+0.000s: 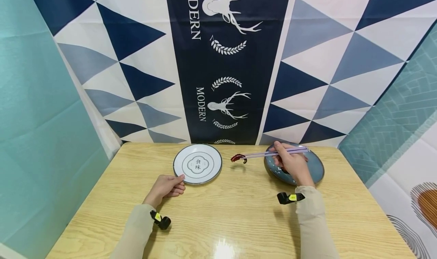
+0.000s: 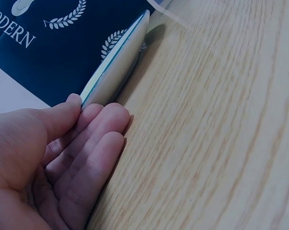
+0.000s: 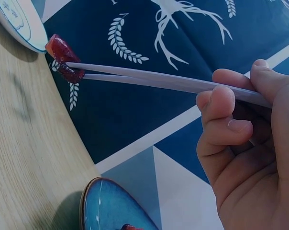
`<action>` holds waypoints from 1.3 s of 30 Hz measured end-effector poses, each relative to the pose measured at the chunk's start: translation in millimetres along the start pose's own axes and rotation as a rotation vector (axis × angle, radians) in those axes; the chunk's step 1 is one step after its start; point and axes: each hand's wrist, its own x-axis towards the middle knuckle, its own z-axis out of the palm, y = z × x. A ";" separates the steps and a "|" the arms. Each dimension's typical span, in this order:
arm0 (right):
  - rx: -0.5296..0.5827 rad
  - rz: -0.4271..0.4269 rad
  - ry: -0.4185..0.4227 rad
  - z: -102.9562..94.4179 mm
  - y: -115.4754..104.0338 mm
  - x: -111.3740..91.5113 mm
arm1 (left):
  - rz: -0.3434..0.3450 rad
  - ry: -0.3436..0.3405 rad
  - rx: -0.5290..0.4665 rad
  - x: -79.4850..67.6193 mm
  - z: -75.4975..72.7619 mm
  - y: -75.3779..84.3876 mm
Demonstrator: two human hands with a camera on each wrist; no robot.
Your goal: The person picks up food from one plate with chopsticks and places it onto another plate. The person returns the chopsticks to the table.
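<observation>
The white plate with a dark rim and printed characters lies at the back left of the table. My left hand pinches its near-left edge between thumb and fingers, the other fingers curled below in the left wrist view. My right hand grips a pair of pale purple chopsticks over the blue plate. Their tips hold a glossy, dark red, bent piece of food above the table, between the two plates. More red food lies in the blue plate, mostly hidden by my hand in the head view.
The light wood table ends against a wall hung with patterned cloth, close behind both plates. Teal panels stand at the left and right sides. A small black camera sits on my right wrist, another on my left.
</observation>
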 end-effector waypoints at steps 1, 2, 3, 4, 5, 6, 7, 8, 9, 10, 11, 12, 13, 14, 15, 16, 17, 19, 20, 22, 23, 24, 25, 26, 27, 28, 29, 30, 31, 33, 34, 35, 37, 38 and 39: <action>-0.001 -0.008 0.003 0.5 0.8 0.6 | 0.002 0.000 0.000 0.2 0.0 0.2; -0.001 -0.012 0.005 0.9 1.2 1.0 | 0.003 0.001 0.001 0.2 -0.1 0.5; 0.003 -0.019 0.005 1.6 1.4 1.6 | 0.004 0.002 0.003 0.3 -0.1 0.4; 0.003 -0.026 0.001 2.3 1.4 2.2 | 0.005 0.003 0.003 0.4 -0.1 0.5; 0.007 -0.031 -0.001 3.3 1.2 2.6 | 0.005 0.004 0.005 0.2 -0.2 0.4; 0.008 -0.035 -0.004 4.2 1.0 2.9 | 0.004 0.005 0.005 0.2 -0.1 0.3; 0.012 -0.040 -0.006 5.0 0.8 3.3 | 0.004 0.005 0.007 0.0 -0.1 0.2; 0.017 -0.043 -0.008 5.5 0.6 3.6 | 0.003 0.006 0.009 -0.2 0.1 0.0; 0.018 -0.048 -0.010 6.0 0.2 3.7 | 0.002 0.006 0.009 -0.4 0.3 -0.1; 0.020 -0.051 -0.011 6.3 0.1 3.7 | 0.002 0.004 0.009 -0.3 0.6 -0.1; 0.025 -0.053 -0.009 6.4 0.0 3.6 | 0.002 0.003 0.011 -0.3 0.8 -0.1; 0.026 -0.054 -0.009 6.6 -0.4 3.6 | 0.001 0.002 0.012 -0.3 1.1 0.0; 0.030 -0.056 -0.013 6.7 -0.7 3.8 | 0.002 0.001 0.013 -0.2 1.4 0.3; 0.035 -0.059 -0.019 6.8 -1.2 3.8 | 0.001 0.001 0.014 0.0 1.7 0.7; 0.039 -0.063 -0.029 7.0 -1.7 4.0 | 0.001 0.001 0.014 0.1 1.9 1.0; 0.048 -0.064 -0.038 7.4 -2.1 4.2 | 0.001 0.000 0.014 0.5 2.1 1.5; 0.057 -0.064 -0.049 8.0 -2.5 4.5 | 0.001 0.000 0.015 0.6 2.3 1.9; 0.077 -0.060 -0.062 9.9 -3.1 5.4 | 0.003 -0.002 0.017 0.9 2.5 2.5; 0.087 -0.054 -0.067 11.2 -3.4 5.8 | 0.004 -0.003 0.017 0.7 2.6 2.5; 0.080 -0.041 -0.079 14.5 -3.6 6.7 | 0.001 0.000 0.020 -0.2 2.5 2.3; 0.073 -0.037 -0.085 16.2 -3.5 7.1 | -0.002 0.003 0.022 -0.9 2.3 1.7; 0.063 -0.030 -0.089 18.1 -3.7 7.3 | -0.007 0.005 0.022 -1.6 2.2 1.1; 0.051 -0.027 -0.097 19.9 -4.0 7.7 | -0.011 0.008 0.022 -2.3 1.8 0.7; 0.044 -0.023 -0.103 21.7 -4.2 7.9 | -0.015 0.011 0.021 -2.9 1.5 0.1; 0.036 -0.023 -0.107 23.4 -4.5 8.1 | -0.017 0.012 0.022 -3.3 1.2 -0.4; 0.041 -0.025 -0.105 24.8 -4.5 8.4 | -0.017 0.011 0.022 -3.5 1.0 -0.7; 0.045 -0.028 -0.103 26.1 -4.7 8.7 | -0.016 0.010 0.021 -3.4 1.0 -0.8; 0.052 -0.033 -0.100 27.3 -4.6 9.0 | -0.013 0.009 0.020 -3.2 1.1 -0.7; 0.064 -0.040 -0.098 28.4 -4.4 9.6 | -0.011 0.008 0.021 -2.9 1.1 -0.6; 0.077 -0.056 -0.104 30.2 -3.8 10.5 | -0.009 0.008 0.021 -2.4 1.3 -0.1; 0.083 -0.066 -0.109 31.1 -3.4 11.0 | -0.010 0.009 0.021 -2.2 1.4 0.2; 0.083 -0.073 -0.114 32.0 -3.0 11.7 | -0.012 0.009 0.020 -2.0 1.5 0.3; 0.079 -0.070 -0.125 33.6 -9.9 9.9 | -0.013 0.009 0.018 -1.7 1.7 0.4; 0.076 -0.066 -0.131 34.3 -14.3 8.6 | -0.012 0.010 0.018 -1.8 1.9 0.5; 0.079 -0.064 -0.131 35.3 -18.4 7.6 | -0.011 0.010 0.018 -2.0 2.1 0.7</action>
